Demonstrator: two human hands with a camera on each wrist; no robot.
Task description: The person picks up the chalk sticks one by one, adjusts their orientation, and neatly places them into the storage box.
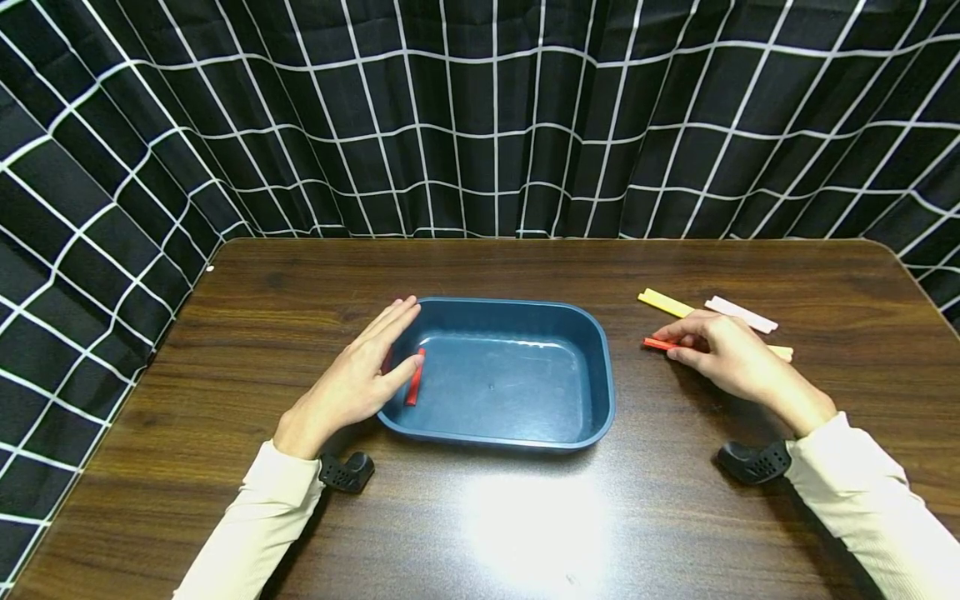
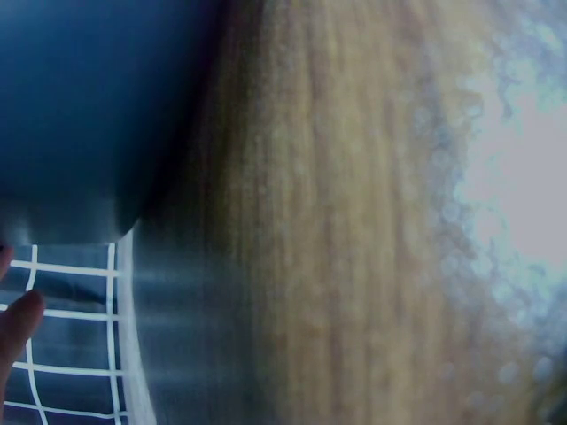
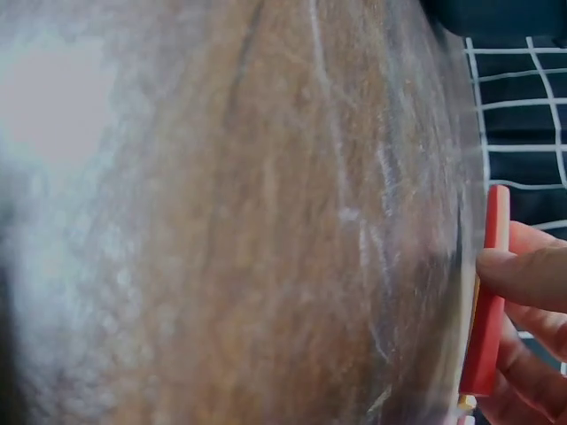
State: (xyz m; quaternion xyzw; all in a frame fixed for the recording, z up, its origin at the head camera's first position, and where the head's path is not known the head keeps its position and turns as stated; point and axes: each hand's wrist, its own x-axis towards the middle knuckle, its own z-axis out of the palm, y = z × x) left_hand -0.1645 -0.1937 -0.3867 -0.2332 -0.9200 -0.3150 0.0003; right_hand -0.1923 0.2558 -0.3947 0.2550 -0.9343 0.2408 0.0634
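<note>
Head view. One blue tray (image 1: 495,400), oblong, long axis 9 to 3 o'clock, set on the wood-grain tabletop (image 1: 660,508). One held red stick (image 1: 658,343), outside the tray at its 3 o'clock; axis close to 9–3, visible end toward the tray. Right hand (image 1: 723,354): nearer of the two, pinches this stick between thumb and fingers. Left hand (image 1: 352,375): at the tray's 9 o'clock rim, fingers extended, thumb apart, nothing gripped; contact with the rim cannot be told. Second red stick (image 1: 415,379), inside the tray at 9 o'clock, axis near 12–6, beside the left thumb. About the right hand: yellow stick (image 1: 663,303) at 11 o'clock, white stick (image 1: 741,314) at 1, pale orange stick (image 1: 782,353) at 3, partly hidden.

Left wrist view. Tray wall, blurred, at 10 o'clock; fingertips at the 9 o'clock edge, no stick visible.

Right wrist view. Held red stick at 4 o'clock, axis nearly 12–6, leaning slightly toward 1. Appearance: straight, slim, flat-sided, plain red, squared lower end. Thumb lies across it, fingers behind.
</note>
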